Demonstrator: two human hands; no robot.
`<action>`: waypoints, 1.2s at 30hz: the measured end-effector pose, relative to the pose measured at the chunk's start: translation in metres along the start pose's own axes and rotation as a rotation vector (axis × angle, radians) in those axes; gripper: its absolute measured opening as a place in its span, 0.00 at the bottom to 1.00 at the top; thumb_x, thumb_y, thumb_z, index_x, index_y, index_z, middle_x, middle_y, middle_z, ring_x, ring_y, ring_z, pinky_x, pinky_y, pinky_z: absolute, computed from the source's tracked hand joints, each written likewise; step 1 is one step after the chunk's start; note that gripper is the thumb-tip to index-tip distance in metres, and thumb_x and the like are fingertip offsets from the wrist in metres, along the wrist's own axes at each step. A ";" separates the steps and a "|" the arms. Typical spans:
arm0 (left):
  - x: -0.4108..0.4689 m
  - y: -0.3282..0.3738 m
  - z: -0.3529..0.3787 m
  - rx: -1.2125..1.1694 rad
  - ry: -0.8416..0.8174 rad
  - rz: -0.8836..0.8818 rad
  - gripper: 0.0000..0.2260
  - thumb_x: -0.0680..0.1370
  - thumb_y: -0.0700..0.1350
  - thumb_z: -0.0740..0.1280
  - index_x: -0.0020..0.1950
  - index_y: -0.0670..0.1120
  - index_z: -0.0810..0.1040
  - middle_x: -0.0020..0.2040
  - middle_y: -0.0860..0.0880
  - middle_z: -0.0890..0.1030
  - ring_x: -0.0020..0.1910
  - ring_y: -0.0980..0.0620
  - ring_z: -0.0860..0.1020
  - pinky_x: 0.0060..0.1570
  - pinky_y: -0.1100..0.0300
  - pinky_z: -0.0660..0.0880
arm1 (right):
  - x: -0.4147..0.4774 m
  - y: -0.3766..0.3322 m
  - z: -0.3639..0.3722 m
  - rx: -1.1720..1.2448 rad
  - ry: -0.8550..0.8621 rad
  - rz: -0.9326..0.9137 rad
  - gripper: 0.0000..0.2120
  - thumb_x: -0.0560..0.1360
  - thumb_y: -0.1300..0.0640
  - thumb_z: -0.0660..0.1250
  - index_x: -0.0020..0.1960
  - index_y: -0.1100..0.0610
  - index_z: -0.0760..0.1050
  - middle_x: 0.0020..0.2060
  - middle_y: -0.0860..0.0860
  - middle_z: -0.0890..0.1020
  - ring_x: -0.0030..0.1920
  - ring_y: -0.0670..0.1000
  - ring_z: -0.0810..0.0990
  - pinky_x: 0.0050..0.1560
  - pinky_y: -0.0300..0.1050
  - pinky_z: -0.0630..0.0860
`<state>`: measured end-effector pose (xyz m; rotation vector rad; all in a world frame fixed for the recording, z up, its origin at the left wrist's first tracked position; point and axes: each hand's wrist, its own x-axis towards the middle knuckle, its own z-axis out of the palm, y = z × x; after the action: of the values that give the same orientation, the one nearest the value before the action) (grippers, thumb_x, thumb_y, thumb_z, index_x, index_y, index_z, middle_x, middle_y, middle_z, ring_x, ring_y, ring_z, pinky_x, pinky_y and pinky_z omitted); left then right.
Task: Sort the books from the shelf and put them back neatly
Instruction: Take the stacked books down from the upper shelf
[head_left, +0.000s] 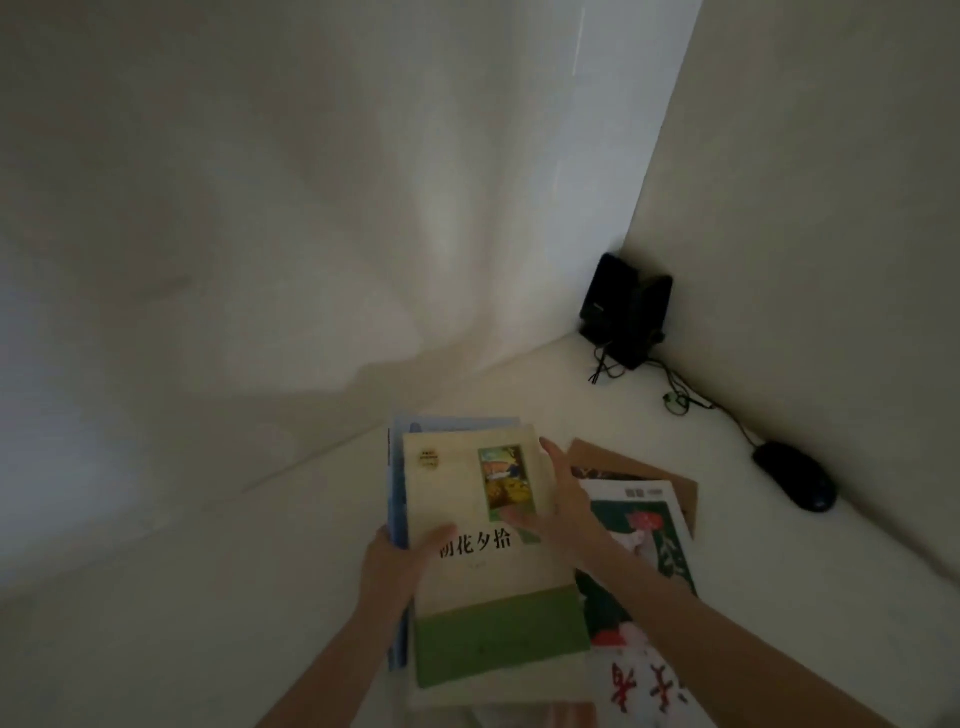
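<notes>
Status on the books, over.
Left hand grips book stack at its left edge. Right hand flat on its right edge. Loose books lie right of it, under right forearm. Mouse, speakers stand apart.

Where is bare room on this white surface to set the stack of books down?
Bare surface lies left of the stack, and behind it toward the speakers. The right is crowded: loose books, mouse, cable.

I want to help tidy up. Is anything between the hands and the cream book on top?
No, nothing visible. The left hand grips the stack at its left edge, thumb on the cream book, and the right hand touches that book's right side. Other books lie off to the right.
</notes>
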<state>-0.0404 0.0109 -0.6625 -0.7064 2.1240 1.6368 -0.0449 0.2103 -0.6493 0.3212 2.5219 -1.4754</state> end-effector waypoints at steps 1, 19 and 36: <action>0.011 -0.007 0.001 0.116 0.029 0.044 0.36 0.67 0.52 0.78 0.70 0.43 0.67 0.66 0.40 0.74 0.62 0.41 0.75 0.60 0.46 0.74 | 0.003 0.006 0.005 -0.152 0.017 0.019 0.51 0.68 0.49 0.76 0.76 0.45 0.42 0.70 0.54 0.63 0.70 0.57 0.63 0.70 0.58 0.61; -0.060 0.106 -0.096 0.043 -0.069 0.504 0.14 0.76 0.36 0.68 0.58 0.50 0.76 0.60 0.49 0.80 0.62 0.49 0.76 0.63 0.58 0.72 | -0.053 -0.152 -0.029 -0.088 -0.062 -0.493 0.42 0.71 0.49 0.74 0.65 0.24 0.45 0.63 0.33 0.58 0.68 0.44 0.59 0.72 0.56 0.59; -0.414 0.337 -0.348 0.415 1.120 1.699 0.17 0.73 0.41 0.72 0.58 0.54 0.76 0.56 0.58 0.77 0.59 0.57 0.73 0.60 0.72 0.64 | -0.214 -0.589 -0.081 -0.010 0.573 -1.586 0.49 0.62 0.47 0.78 0.74 0.54 0.56 0.71 0.54 0.62 0.70 0.52 0.58 0.70 0.48 0.57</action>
<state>0.1006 -0.1891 -0.0742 0.9491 4.2643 1.0181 -0.0136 -0.0177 -0.0610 -1.9381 3.2482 -1.7974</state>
